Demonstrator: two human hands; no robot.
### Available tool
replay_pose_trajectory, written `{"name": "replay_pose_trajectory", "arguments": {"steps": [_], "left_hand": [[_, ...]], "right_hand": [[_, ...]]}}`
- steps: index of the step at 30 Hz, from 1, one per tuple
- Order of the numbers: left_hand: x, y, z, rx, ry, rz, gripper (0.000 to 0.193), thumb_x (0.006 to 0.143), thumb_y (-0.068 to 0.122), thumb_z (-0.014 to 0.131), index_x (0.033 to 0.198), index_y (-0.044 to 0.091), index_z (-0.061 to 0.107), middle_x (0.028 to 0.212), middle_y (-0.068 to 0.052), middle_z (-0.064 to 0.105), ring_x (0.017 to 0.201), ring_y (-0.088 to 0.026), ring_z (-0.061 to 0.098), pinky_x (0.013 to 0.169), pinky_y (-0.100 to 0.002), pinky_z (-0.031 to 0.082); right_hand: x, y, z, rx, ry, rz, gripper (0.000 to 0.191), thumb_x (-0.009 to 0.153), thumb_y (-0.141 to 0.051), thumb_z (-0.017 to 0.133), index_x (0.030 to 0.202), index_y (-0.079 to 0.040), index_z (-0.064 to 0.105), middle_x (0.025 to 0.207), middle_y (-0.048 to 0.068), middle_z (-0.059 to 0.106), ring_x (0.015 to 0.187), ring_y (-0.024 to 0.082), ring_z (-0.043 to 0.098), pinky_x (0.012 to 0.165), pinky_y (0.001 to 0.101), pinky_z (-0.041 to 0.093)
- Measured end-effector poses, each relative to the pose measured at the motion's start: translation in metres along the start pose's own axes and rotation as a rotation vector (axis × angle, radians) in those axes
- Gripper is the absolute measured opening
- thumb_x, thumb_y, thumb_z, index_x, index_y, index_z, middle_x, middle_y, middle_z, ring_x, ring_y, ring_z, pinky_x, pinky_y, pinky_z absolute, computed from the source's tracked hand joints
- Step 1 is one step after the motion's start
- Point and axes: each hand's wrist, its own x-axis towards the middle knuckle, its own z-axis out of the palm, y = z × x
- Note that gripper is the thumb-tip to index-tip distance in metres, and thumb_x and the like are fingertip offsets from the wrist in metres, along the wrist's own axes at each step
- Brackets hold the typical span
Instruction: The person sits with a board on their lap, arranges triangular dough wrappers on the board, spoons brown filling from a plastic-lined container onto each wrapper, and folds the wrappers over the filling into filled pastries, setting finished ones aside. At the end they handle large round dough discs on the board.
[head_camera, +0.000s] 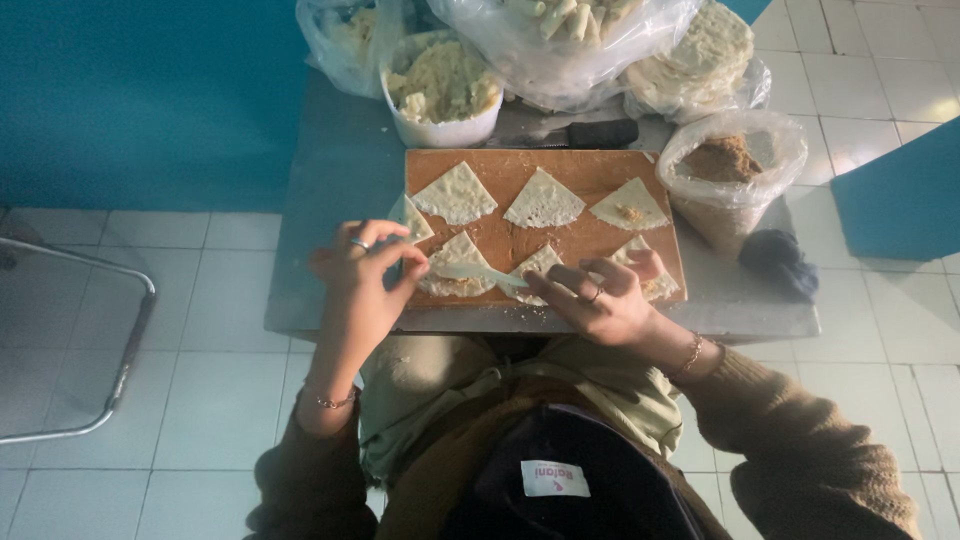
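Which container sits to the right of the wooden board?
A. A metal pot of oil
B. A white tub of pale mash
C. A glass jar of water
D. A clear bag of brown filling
D: a clear bag of brown filling stands just off the right edge of the wooden board.

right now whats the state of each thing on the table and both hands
left hand: pinching a pale dough strip
right hand: resting on a dough triangle
dough triangles: flat on the wooden board, one dabbed with filling
white bowl: full of pale filling
brown powder bag: open
knife: lying behind board
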Motion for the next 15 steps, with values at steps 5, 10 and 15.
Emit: {"name": "replay_pose_trajectory", "arguments": {"steps": [5, 10, 15], "left_hand": [[0.000, -0.002, 0.009, -0.061, 0.001, 0.026, 0.005, 0.087, 0.019, 0.078, 0.091, 0.022, 0.076, 0.112, 0.008, 0.065, 0.111, -0.018, 0.058, 0.093, -0.048, 0.031], [0.001, 0.001, 0.021, -0.031, 0.005, 0.015, 0.010, 0.080, 0.019, 0.082, 0.080, 0.020, 0.072, 0.105, 0.006, 0.064, 0.109, -0.022, 0.058, 0.091, -0.049, 0.030], [0.001, 0.008, 0.029, 0.026, -0.007, 0.004, 0.018, 0.082, 0.021, 0.082, 0.080, 0.016, 0.065, 0.093, 0.003, 0.061, 0.101, -0.022, 0.059, 0.087, -0.049, 0.029]], "right_hand": [[0.006, 0.000, -0.004, -0.004, 0.047, 0.226, 0.028, 0.083, -0.025, 0.087, 0.110, -0.029, 0.079, 0.114, -0.007, 0.056, 0.115, 0.023, 0.038, 0.094, 0.0455, 0.026], [-0.013, 0.013, -0.015, 0.176, -0.114, 0.789, 0.024, 0.077, -0.022, 0.086, 0.101, -0.021, 0.081, 0.119, -0.001, 0.059, 0.123, 0.030, 0.036, 0.107, 0.0500, 0.024], [-0.067, 0.091, -0.062, -0.142, -0.142, 0.922, 0.006, 0.087, -0.028, 0.086, 0.093, -0.027, 0.083, 0.127, 0.001, 0.055, 0.131, 0.032, 0.034, 0.115, 0.0510, 0.024]]}}
